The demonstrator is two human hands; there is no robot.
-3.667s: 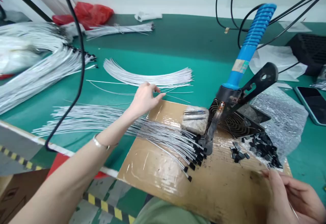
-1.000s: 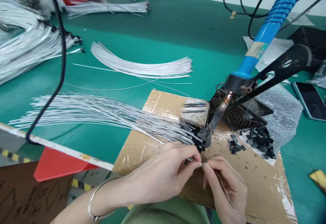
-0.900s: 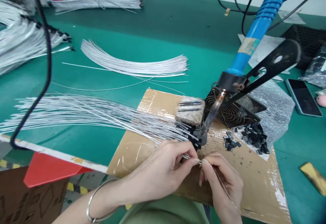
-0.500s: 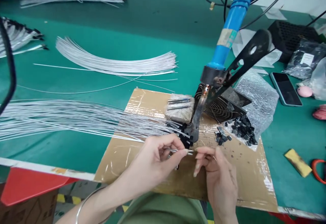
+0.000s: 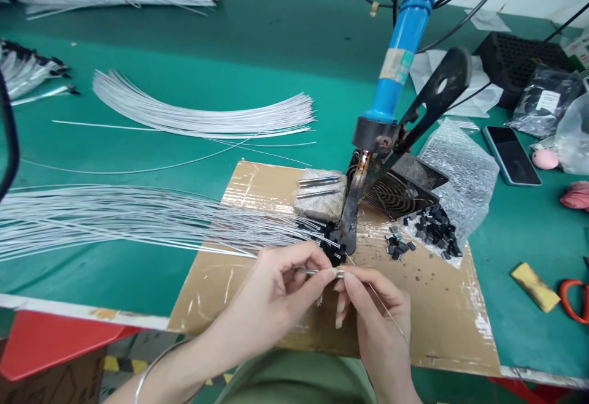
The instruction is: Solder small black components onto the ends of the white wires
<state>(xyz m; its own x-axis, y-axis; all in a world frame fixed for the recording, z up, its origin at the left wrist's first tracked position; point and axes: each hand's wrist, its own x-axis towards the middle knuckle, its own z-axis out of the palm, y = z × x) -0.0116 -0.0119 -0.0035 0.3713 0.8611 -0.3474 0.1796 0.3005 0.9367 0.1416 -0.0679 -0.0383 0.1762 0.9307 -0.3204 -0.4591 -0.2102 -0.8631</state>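
Green table (image 5: 230, 70), bounded in front by a white edge (image 5: 55, 307). Cardboard (image 5: 448, 318), laid along that edge; open room is left at its right side. Left hand (image 5: 285, 287): white cable (image 5: 306, 271) pinched, held over the cardboard. Right hand (image 5: 381, 312): thin wire (image 5: 386, 311) gripped.

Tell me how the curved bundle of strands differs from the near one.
The curved bundle bows; the near bundle runs straighter. The curved bundle lies on the green table; the near bundle reaches onto cardboard. Black pieces crowd the near bundle's right end; the curved bundle shows none. Both look whitish.
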